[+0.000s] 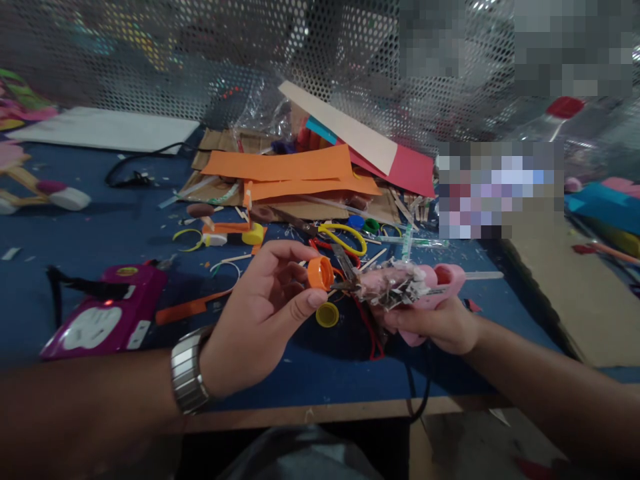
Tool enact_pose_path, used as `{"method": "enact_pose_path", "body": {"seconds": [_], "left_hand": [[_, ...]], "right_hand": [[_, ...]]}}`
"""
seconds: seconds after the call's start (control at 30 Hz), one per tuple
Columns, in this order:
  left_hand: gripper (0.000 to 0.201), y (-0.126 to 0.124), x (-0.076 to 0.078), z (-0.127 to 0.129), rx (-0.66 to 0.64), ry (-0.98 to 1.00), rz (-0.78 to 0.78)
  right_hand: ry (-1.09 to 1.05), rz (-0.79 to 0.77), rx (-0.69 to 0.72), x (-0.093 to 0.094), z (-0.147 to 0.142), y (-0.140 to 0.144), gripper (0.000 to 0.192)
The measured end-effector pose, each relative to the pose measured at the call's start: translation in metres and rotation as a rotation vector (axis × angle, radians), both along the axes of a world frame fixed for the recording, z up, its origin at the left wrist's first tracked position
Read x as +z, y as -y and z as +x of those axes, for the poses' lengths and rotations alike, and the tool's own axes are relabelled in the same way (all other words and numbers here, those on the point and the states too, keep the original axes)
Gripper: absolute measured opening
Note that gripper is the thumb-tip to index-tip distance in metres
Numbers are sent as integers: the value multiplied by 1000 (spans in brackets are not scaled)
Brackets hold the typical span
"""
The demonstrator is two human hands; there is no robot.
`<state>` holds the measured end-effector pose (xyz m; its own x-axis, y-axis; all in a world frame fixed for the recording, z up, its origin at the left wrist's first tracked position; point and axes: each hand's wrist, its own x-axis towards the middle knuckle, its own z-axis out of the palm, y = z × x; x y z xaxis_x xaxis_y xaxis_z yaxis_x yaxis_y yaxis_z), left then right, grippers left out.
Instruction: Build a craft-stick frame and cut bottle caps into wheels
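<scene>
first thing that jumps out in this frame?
Centre frame: the left hand pinches an orange bottle cap against the nozzle of a pink glue gun, crusted with scraps, gripped in the right hand. A yellow cap lies just below on the blue table; orange paper strips are piled behind.

The desk [100,233] has a blue top with a wooden front edge, and it's pretty cluttered. Orange paper strips [280,167] sit on cardboard toward the back edge, yellow-handled scissors [340,237] mid-desk, a yellow bottle cap [327,315] near the front edge, and a magenta gadget [107,313] front left.
</scene>
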<state>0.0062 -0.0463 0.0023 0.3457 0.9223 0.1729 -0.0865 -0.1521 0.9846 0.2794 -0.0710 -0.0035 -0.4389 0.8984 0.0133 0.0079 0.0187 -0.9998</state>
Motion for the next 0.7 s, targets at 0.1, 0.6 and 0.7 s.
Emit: {"method": "enact_pose_path", "body": {"seconds": [0.1, 0.6, 0.7], "left_hand": [[31, -1, -1, 0, -6, -5, 5], [28, -1, 4, -1, 15, -5, 32], [28, -1, 1, -2, 12, 9, 16]], "right_hand": [[29, -25, -1, -2, 2, 1, 31], [80, -70, -29, -3, 2, 0, 39], [79, -29, -20, -2, 3, 0, 36]]}}
